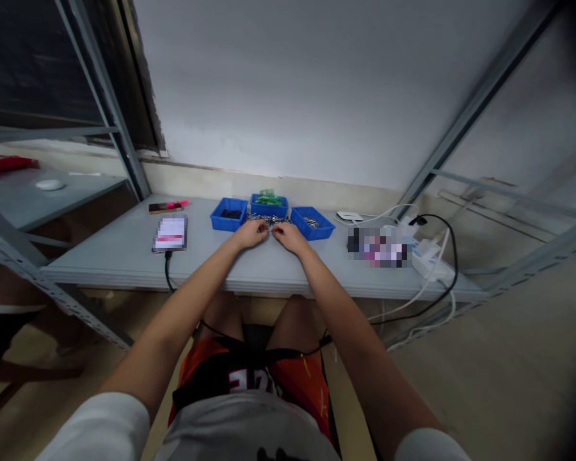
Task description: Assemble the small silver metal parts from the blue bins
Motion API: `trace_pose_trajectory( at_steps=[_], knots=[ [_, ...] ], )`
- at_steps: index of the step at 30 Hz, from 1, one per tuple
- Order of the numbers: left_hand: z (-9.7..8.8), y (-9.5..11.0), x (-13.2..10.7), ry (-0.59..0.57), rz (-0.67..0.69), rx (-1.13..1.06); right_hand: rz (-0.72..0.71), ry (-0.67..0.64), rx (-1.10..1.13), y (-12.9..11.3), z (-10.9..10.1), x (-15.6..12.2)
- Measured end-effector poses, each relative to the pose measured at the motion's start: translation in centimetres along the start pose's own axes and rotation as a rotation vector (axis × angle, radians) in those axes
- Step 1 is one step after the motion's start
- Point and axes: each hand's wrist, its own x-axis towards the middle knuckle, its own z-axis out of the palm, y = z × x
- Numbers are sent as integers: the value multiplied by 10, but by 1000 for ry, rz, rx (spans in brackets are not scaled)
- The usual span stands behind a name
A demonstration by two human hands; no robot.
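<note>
My left hand (250, 233) and my right hand (288, 235) rest close together on the grey table (125, 253), fingers curled around a small pile of shiny metal parts (269, 221) between them. Whether either hand grips a part is too small to tell. Just behind the hands stand three blue trays: the left tray (228, 214) holds dark pieces, the middle tray (269, 205) holds green pieces, the right tray (313, 223) holds small metal pieces.
A phone (170, 234) with a cable lies at the left, with a pink pen (175, 205) behind it. At the right lie a blurred item (380, 247), a white power strip (432, 259) and black and white cables. Metal rack posts flank the table.
</note>
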Motion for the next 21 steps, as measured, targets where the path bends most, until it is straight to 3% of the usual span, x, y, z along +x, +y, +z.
trace_pose_trajectory(
  at_steps=[21],
  knots=[
    [-2, -1, 2, 26, 22, -49, 47, 151, 195, 6, 2, 1]
  ],
)
